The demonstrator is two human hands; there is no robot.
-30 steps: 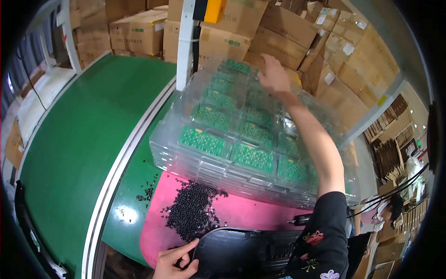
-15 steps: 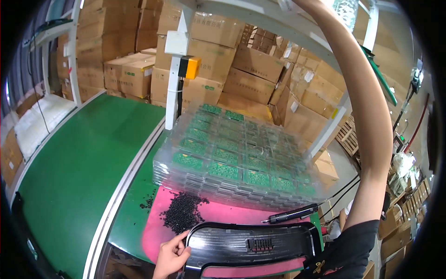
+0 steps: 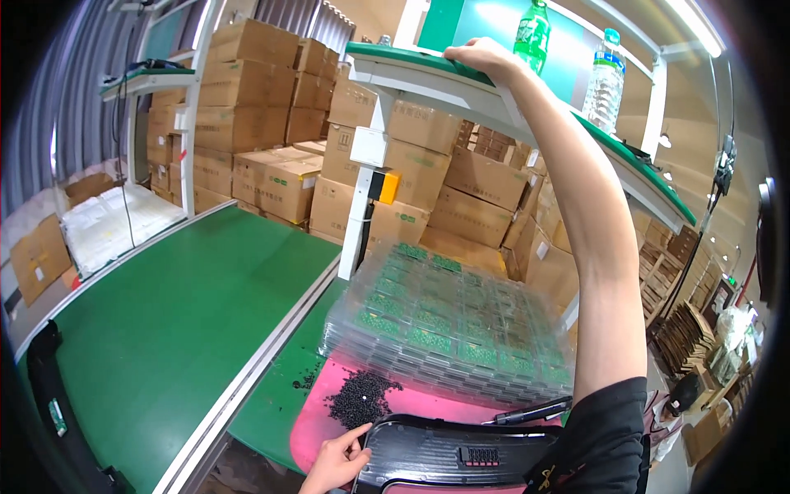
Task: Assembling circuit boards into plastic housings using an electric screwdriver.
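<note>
My left hand pinches the left end of a curved black plastic casing, which lies on a pink mat. Up on the green-edged overhead shelf, my right hand rests with fingers curled down; whatever they hold, if anything, is hidden. A green bottle and a clear bottle stand on this shelf, right of that hand. Small black pieces lie heaped beyond my left hand. Partly behind my right sleeve is a black electric screwdriver.
Stacked clear trays of green circuit boards stand behind the mat. To the left runs a green conveyor belt, a long black part at its near left. Cardboard boxes fill the back. A person is at lower right.
The view has tilted up, bringing the shelf and bottles into sight. My right hand, at the top edge before, now shows on the shelf. My left hand stays at the casing's end.
</note>
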